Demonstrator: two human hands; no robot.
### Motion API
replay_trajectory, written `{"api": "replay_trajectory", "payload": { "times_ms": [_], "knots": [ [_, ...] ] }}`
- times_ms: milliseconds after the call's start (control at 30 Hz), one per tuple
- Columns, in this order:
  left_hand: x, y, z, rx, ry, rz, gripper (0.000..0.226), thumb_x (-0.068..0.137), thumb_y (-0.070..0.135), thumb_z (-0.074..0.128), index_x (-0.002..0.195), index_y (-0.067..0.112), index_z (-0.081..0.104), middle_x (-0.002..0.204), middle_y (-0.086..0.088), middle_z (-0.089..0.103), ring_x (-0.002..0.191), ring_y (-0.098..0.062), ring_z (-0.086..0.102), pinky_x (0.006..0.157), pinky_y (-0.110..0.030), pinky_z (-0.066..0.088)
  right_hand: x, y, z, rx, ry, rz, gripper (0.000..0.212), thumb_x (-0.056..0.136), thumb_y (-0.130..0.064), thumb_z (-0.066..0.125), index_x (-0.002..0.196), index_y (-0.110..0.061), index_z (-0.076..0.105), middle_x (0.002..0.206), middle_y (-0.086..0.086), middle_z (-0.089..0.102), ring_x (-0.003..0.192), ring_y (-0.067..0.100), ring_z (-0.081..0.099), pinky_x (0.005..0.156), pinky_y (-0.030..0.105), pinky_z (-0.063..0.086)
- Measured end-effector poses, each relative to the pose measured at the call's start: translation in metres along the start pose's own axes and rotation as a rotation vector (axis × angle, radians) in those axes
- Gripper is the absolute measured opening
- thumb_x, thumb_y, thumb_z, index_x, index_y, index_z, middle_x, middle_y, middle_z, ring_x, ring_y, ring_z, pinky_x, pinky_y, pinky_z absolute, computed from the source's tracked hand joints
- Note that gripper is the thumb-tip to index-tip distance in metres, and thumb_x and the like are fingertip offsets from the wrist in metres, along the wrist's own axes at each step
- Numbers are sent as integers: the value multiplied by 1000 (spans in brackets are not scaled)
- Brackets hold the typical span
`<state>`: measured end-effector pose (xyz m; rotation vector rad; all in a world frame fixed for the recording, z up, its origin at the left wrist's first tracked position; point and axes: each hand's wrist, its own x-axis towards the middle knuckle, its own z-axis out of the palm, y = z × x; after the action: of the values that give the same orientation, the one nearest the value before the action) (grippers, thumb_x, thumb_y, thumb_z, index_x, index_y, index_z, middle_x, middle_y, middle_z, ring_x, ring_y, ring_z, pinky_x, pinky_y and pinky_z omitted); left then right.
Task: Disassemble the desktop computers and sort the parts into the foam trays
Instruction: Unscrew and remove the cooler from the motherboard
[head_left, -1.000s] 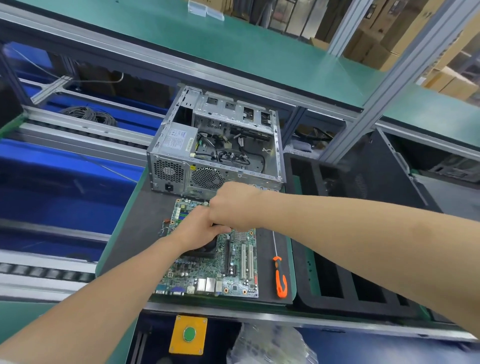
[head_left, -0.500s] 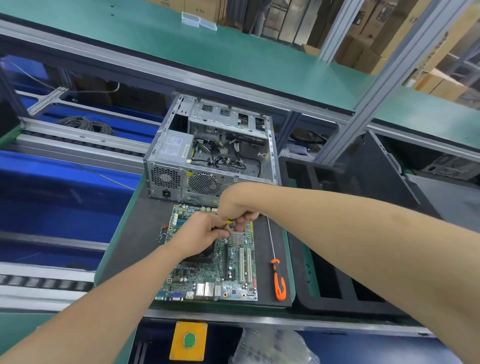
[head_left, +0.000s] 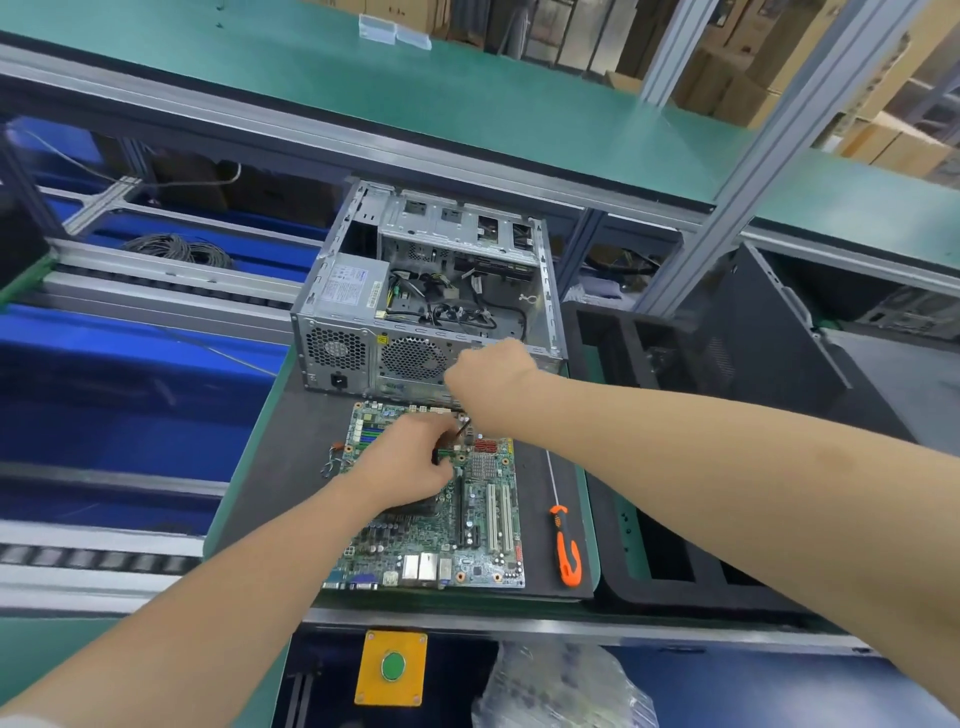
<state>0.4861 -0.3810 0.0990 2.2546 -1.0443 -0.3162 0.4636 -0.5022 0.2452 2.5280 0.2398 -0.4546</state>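
I read the left hand (head_left: 410, 462) curled down on the flat green printed motherboard (head_left: 483, 540), the right hand (head_left: 488, 384) fisted just beyond, close together; what either grips, I cannot tell. The board lies on a dark grey mat (head_left: 291, 467) before the open grey steel computer case (head_left: 322, 358), with an orange-handled screwdriver (head_left: 563, 545) beside it.

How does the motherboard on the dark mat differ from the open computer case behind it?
The motherboard is a flat green board lying down; the computer case is a tall grey metal box, open on top. The motherboard shows slots and ports; the computer case holds a power supply and loose cables. The left hand and right hand meet over the motherboard, not inside the computer case. Both rest on the dark mat.
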Motion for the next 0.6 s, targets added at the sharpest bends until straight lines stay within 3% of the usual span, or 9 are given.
{"api": "replay_trajectory", "payload": {
  "times_ms": [67, 167, 267, 400, 533, 600],
  "knots": [
    [4, 4, 2, 84, -33, -45, 24, 79, 19, 64, 93, 19, 44, 80, 2, 52, 70, -19, 51, 58, -35, 41, -5, 10, 6, 51, -16, 75, 16, 95, -18, 60, 94, -18, 44, 77, 0, 35, 59, 19, 43, 52, 32, 33],
    [8, 9, 2, 168, -84, -58, 23, 80, 20, 64, 81, 20, 41, 76, -3, 52, 67, -19, 50, 54, -35, 42, -13, 18, 13, 44, -41, 101, 11, 94, -17, 59, 96, -18, 49, 76, 0, 32, 59, 20, 43, 47, 31, 27],
    [6, 6, 1, 253, -143, 8, 16, 87, 20, 60, 82, 19, 45, 73, -3, 56, 67, -20, 54, 57, -36, 49, -18, 20, 19, 86, -65, 102, 12, 95, -18, 57, 98, -18, 45, 78, 0, 32, 60, 18, 43, 47, 31, 27],
    [2, 6, -1, 230, -124, 22, 8, 91, 22, 60, 89, 18, 53, 74, 3, 59, 66, -14, 56, 55, -30, 45, -25, 16, 15, 135, -51, 87, 18, 95, -22, 57, 91, -17, 40, 79, 0, 30, 61, 17, 44, 47, 31, 28],
    [-4, -6, -22, 173, -119, 56, 9, 99, 37, 57, 106, 32, 61, 90, 18, 68, 79, -6, 65, 69, -29, 55, -29, 14, -4, 217, 4, 36, 37, 92, -32, 63, 72, -19, 35, 78, 0, 41, 59, 17, 48, 46, 29, 31],
    [-13, -21, -40, 23, -136, 46, 19, 99, 27, 62, 116, 36, 65, 105, 24, 70, 96, 2, 64, 83, -22, 50, -30, 9, -17, 297, 36, -5, 42, 88, -45, 72, 70, -18, 44, 73, -2, 51, 57, 15, 50, 45, 27, 33]
  ]
}}
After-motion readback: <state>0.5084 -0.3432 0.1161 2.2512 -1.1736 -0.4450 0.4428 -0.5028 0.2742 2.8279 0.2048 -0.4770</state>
